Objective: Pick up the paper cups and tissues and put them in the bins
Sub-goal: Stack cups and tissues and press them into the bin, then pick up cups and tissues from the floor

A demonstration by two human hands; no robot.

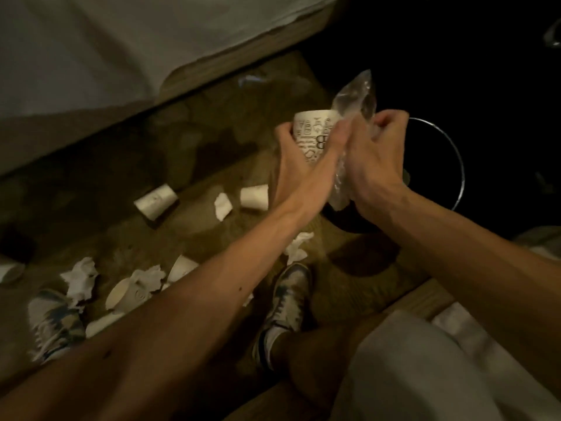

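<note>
Head view: a bed [106,41] draped in a white sheet fills the upper left, above a dim brown floor [197,147] strewn with litter. At right stands a black bin [455,153] with a shiny round rim, its near edge hidden behind the person's 2 hands.

The left hand [300,168] wraps thumb and fingers round a printed paper cup [315,132], held upright just left of the bin's mouth. The right hand [376,159], fingers curled tight, clutches a clear plastic bag [358,92] that touches the cup and hangs over the bin. The left forearm crosses the floor and covers part of the litter.

2 patterned shoes, the left shoe [54,323] and the right shoe [291,299], stand among it. At least 5 paper cups lie tipped over, among them a far cup [155,201], a middle cup [254,196] and a near cup [127,294]. Crumpled tissues lie between: 1 small tissue [223,206] between the far cups, a large tissue [80,281] by the left shoe, and another tissue [297,247] near the bin's base.
</note>
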